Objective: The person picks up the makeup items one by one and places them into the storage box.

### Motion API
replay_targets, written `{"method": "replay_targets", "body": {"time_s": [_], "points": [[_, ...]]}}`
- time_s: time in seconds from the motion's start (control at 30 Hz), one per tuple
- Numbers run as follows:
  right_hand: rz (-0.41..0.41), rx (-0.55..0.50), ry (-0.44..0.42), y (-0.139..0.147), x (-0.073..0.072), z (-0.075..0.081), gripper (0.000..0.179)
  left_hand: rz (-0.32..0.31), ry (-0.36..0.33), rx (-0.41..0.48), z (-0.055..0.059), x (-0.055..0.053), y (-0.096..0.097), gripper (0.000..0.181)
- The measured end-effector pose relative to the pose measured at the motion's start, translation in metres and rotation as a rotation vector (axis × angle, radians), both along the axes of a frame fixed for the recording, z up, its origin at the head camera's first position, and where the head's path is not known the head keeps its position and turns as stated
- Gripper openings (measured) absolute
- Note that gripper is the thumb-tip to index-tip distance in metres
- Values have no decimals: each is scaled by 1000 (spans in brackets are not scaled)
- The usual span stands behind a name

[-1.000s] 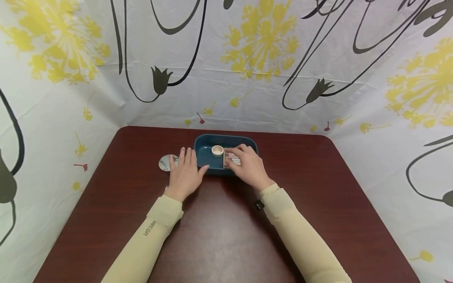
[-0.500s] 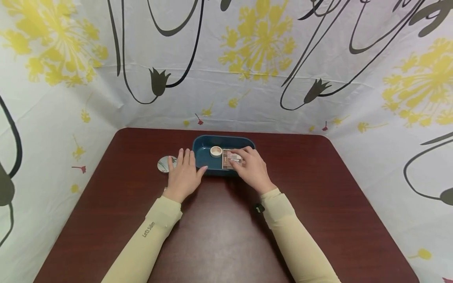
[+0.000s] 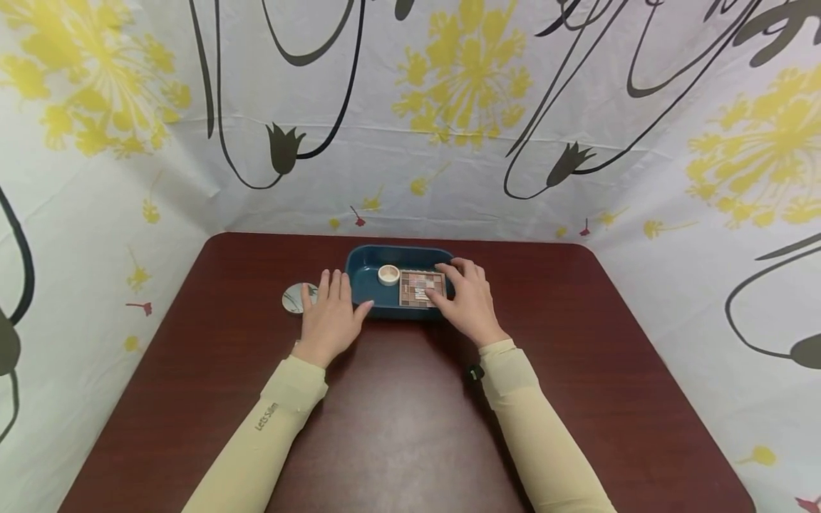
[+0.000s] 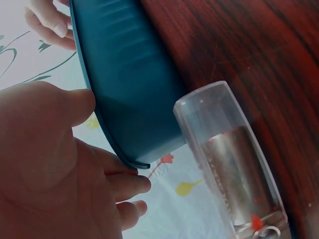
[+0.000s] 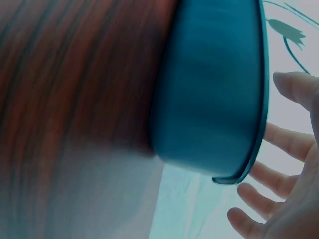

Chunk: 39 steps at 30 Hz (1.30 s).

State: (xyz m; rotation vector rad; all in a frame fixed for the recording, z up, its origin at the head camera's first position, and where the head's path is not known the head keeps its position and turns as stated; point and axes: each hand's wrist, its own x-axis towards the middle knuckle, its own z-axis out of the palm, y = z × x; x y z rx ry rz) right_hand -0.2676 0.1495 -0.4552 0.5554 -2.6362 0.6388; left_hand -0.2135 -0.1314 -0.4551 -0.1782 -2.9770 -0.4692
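While the tray (image 3: 365, 289) holds a palette (image 3: 413, 280), a jar (image 3: 388, 276) sits inside too.

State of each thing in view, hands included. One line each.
Tray: upright, open on top, loaded.
Palette: flat in the tray; cover on or off unclear.
Round pot: in the tray beside the palette; lid unclear.
Shiny disc: flat on the table, partly hidden.
Clear container: something inside; standing or lying unclear.
Left hand: fingers extended, holding nothing.
Right hand: fingers loosely bent, holding nothing.
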Motion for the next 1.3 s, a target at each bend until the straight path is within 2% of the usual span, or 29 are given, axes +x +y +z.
{"method": "replay_targets", "body": {"time_s": [0.33, 0.5, 0.67, 1.0, 1.3], "points": [[-30, 89, -144, 12, -5, -11, 93, -5, -19, -3, -3, 2, 2, 84], [-49, 102, -239, 15, -5, -13, 103, -6, -14, -1, -3, 2, 1, 83], [-60, 116, -297, 16, -5, -15, 108, -13, -37, 17, -1, 3, 0, 84], [-54, 159, -321, 15, -5, -15, 111, -24, -58, 58, 6, 0, -9, 84], [-64, 160, -316, 16, -7, -14, 111, -28, -52, 108, 27, 0, -29, 85]]}}
